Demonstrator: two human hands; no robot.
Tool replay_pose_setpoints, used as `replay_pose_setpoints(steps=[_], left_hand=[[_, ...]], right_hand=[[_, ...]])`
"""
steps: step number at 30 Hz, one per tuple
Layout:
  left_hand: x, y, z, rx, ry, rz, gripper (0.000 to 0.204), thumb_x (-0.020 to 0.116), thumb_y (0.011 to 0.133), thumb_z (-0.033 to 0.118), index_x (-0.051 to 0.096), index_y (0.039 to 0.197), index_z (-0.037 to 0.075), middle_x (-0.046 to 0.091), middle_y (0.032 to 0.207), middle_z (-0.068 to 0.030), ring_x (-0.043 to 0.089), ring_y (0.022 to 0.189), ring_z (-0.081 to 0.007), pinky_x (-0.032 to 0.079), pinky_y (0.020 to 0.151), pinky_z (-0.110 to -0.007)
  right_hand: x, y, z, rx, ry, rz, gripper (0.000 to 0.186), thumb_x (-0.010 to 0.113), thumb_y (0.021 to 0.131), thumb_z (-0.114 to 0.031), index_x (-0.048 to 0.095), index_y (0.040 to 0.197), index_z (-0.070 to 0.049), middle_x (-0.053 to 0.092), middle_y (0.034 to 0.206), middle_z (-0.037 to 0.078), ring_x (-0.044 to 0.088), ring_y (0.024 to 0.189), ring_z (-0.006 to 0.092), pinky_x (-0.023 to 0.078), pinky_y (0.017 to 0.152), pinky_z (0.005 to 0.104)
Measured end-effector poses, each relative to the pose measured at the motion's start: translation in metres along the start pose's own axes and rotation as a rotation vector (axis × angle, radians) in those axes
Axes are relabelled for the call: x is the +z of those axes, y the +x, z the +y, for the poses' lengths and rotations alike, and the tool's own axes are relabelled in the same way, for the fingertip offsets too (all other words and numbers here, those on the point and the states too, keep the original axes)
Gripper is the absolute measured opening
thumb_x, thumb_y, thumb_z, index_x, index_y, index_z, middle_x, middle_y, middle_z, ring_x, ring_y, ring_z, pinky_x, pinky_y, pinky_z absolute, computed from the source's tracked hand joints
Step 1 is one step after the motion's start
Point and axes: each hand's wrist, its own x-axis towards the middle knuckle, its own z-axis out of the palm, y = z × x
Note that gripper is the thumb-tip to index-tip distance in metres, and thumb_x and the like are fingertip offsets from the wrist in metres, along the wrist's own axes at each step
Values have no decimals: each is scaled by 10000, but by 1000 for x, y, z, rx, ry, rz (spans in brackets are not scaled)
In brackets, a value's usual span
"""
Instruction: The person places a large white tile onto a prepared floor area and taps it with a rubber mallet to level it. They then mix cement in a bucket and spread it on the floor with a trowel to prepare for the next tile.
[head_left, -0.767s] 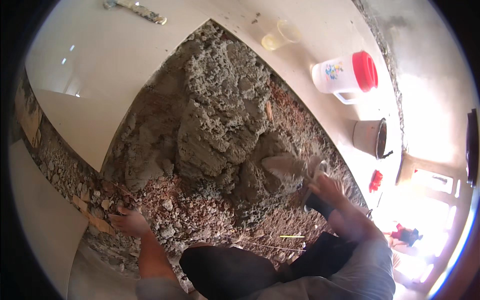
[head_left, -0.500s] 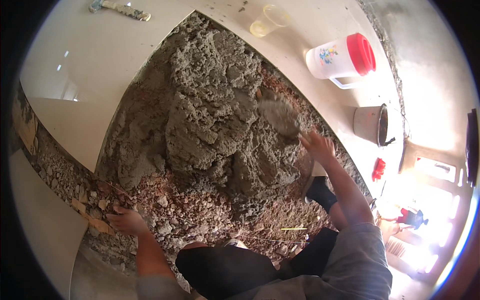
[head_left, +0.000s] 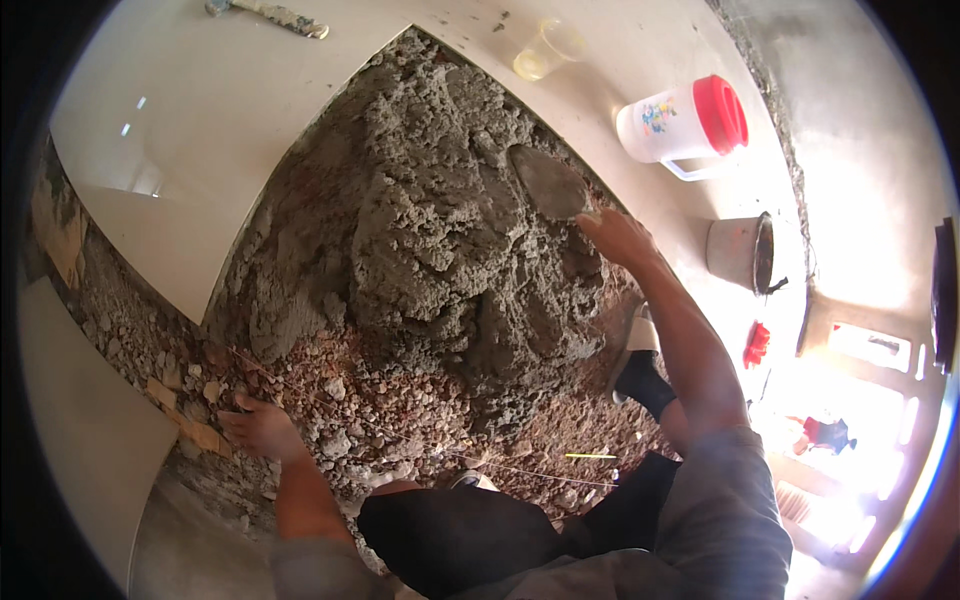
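My right hand (head_left: 618, 238) is wrapped round the handle of a trowel (head_left: 550, 183). Its grey, mortar-smeared blade lies against the right side of a big heap of wet mortar (head_left: 430, 200), close to the tile edge. The handle is mostly hidden by my fingers. My left hand (head_left: 262, 428) rests on the rubble at the lower left with its fingers stretched out and nothing in them. Beside those fingers lie some tan broken pieces (head_left: 200, 433). A thin string (head_left: 385, 430) runs over the gravel in front of my knees.
Glossy pale tiles (head_left: 190, 130) border the mortar, with a hammer (head_left: 268, 14) on the far left one. Along the right stand a bucket (head_left: 738, 250), a red-lidded jug (head_left: 680, 120) and a clear cup (head_left: 548, 50). A yellow stick (head_left: 590, 456) lies on the gravel. Another person (head_left: 826, 434) is far right.
My right hand and the trowel have moved farther away along the mortar's right side, and the blade now looks sharper. My left hand stays on the rubble. The view has shifted slightly.
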Motion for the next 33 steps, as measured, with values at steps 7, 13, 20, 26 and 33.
replay_pose_setpoints(steps=[7, 13, 20, 26, 33], left_hand=[[12, -3, -2, 70, 132, 224, 606, 331, 995, 486, 451, 1320, -11, 585, 1189, -196, 587, 1091, -351, 537, 714, -479], [14, -3, -2, 36, 133, 175, 628, 315, 992, 503, 445, 1328, -11, 575, 1217, -194, 575, 1120, -353, 537, 754, -497], [4, -3, 2, -37, 58, -37, 686, 245, 989, 544, 356, 1402, 8, 482, 1338, -202, 465, 1251, -363, 478, 887, -538], [-2, -3, 3, -23, 50, -33, 659, 261, 996, 519, 358, 1395, 4, 474, 1339, -212, 462, 1253, -362, 477, 900, -525], [0, 0, 2, -52, 25, -102, 649, 257, 997, 511, 339, 1399, 8, 448, 1359, -213, 450, 1260, -369, 470, 908, -517]], right_hand=[[-18, -18, -26, -116, 8, 113, 544, 392, 914, -491, 573, 1091, -10, 655, 1019, 238, 626, 1007, 372, 458, 891, 480], [7, 20, -45, -110, 82, 27, 526, 369, 943, -476, 590, 996, -2, 658, 887, 218, 665, 821, 325, 485, 818, 489], [-37, 9, -46, -191, 307, -162, 604, 369, 953, -506, 586, 876, 53, 586, 637, 136, 630, 619, 260, 510, 654, 434], [-89, 62, -89, -59, 369, -242, 595, 375, 946, -520, 569, 798, 22, 576, 646, 155, 584, 581, 269, 480, 545, 422], [6, 54, 37, -27, 181, -223, 682, 365, 931, -601, 595, 1110, 16, 603, 676, 174, 646, 695, 303, 488, 611, 457]])
